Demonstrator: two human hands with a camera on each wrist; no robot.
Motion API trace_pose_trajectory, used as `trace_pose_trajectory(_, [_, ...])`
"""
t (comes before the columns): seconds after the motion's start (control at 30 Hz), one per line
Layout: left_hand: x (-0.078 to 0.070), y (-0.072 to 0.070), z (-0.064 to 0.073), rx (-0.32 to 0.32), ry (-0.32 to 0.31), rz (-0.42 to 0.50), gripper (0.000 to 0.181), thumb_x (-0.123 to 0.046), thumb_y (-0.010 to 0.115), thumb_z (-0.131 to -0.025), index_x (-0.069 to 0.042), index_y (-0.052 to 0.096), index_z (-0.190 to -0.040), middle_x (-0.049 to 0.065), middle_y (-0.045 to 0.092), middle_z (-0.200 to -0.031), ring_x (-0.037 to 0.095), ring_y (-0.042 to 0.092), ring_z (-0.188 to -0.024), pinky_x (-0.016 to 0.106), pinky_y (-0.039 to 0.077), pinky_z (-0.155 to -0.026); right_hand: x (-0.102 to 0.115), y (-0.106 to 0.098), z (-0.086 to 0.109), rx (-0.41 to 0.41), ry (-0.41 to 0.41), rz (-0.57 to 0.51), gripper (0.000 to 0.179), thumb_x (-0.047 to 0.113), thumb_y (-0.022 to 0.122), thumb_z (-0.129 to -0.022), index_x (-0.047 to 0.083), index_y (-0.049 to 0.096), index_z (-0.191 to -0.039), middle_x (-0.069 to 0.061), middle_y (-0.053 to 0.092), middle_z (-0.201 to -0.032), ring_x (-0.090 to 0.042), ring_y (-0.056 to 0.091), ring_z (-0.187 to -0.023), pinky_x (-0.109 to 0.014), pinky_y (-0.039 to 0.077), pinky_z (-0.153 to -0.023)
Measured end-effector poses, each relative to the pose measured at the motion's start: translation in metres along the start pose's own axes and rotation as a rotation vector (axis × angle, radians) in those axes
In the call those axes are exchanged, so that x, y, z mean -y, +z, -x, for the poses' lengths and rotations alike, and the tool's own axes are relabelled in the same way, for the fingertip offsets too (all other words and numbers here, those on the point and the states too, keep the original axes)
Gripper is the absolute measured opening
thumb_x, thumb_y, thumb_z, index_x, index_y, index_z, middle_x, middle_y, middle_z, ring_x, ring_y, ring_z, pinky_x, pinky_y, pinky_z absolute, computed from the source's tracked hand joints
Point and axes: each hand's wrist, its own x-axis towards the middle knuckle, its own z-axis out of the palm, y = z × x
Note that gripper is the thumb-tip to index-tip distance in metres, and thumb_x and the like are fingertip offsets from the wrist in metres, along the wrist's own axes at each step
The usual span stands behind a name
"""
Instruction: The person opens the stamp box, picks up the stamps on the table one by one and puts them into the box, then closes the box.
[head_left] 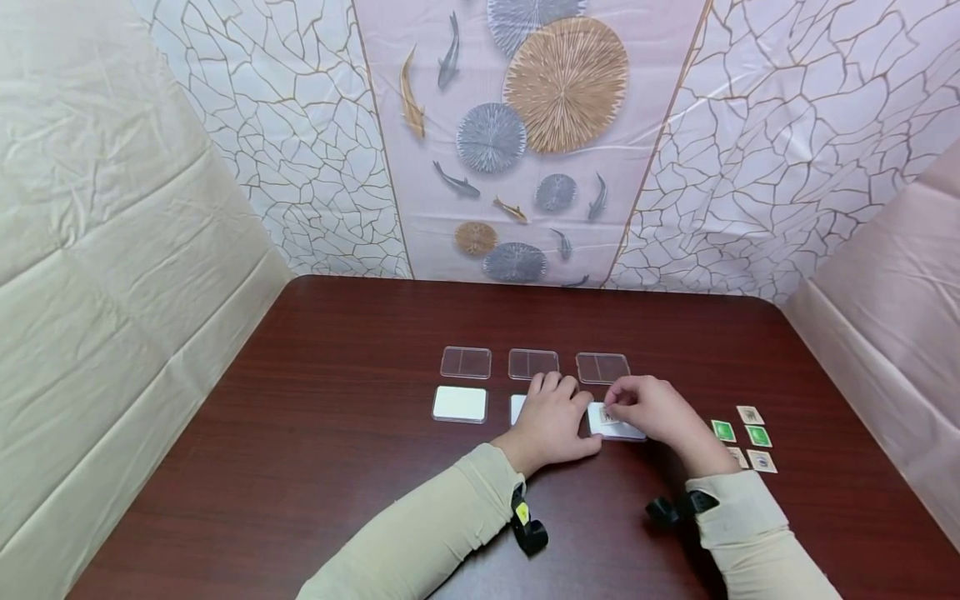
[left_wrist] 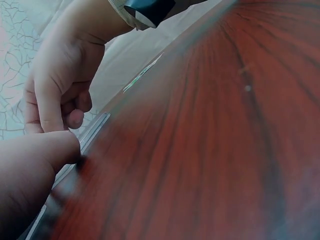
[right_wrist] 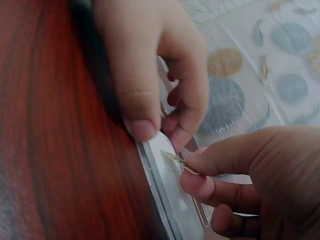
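- Going by the head view, the white case point(head_left: 621, 431) is gripped at one end by the left hand point(head_left: 551, 422); a small card point(head_left: 606, 415) is pinched over it by the right hand point(head_left: 651, 408).
- Left wrist: white case is seen edge-on.
- Right wrist: small card's held tilted at the case top, contact can't be told.

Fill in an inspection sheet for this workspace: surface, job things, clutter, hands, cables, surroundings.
Surface: glossy dark-red wood-grain table.
Job things: three clear rectangular plastic trays behind three white-topped rectangular cases; five small square cards at right, two green, three pale.
Clutter: nothing seen.
Left hand: thumb and index finger hold the right-hand case at its left end.
Right hand: pinches a small thin card over that case.
Cables: nothing seen.
Surroundings: patterned white-and-pink backdrop, plain pale cloth sides.
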Motion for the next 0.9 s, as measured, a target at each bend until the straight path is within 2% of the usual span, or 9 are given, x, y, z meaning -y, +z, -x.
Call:
trace_pose_trajectory(0.37, [0.001, 0.002, 0.000, -0.001, -0.003, 0.010, 0.051, -0.065, 0.059, -0.083, -0.028, 0.067, -0.116, -0.003, 0.056, -0.116, 0.020, 0.045, -0.112, 0.043, 0.032, -0.103, 0.011, 0.009, -0.001, -0.037, -0.025, 0.160, 0.003, 0.015, 0.073, -0.087, 0.016, 0.070, -0.086, 0.008, 0.062, -0.069, -0.012, 0.053, -0.063, -0.033, 0.043, -0.060])
trace_pose_trajectory(0.9, [0.000, 0.006, -0.001, -0.023, -0.002, 0.002, 0.049, -0.065, 0.059, -0.082, -0.028, 0.067, -0.114, -0.004, 0.055, -0.115, 0.019, 0.045, -0.110, 0.041, 0.033, -0.100, 0.014, 0.013, 0.000, -0.041, -0.029, 0.227, 0.004, 0.017, 0.074, -0.086, 0.018, 0.071, -0.087, 0.007, 0.057, -0.068, -0.014, 0.050, -0.062, -0.036, 0.042, -0.057])
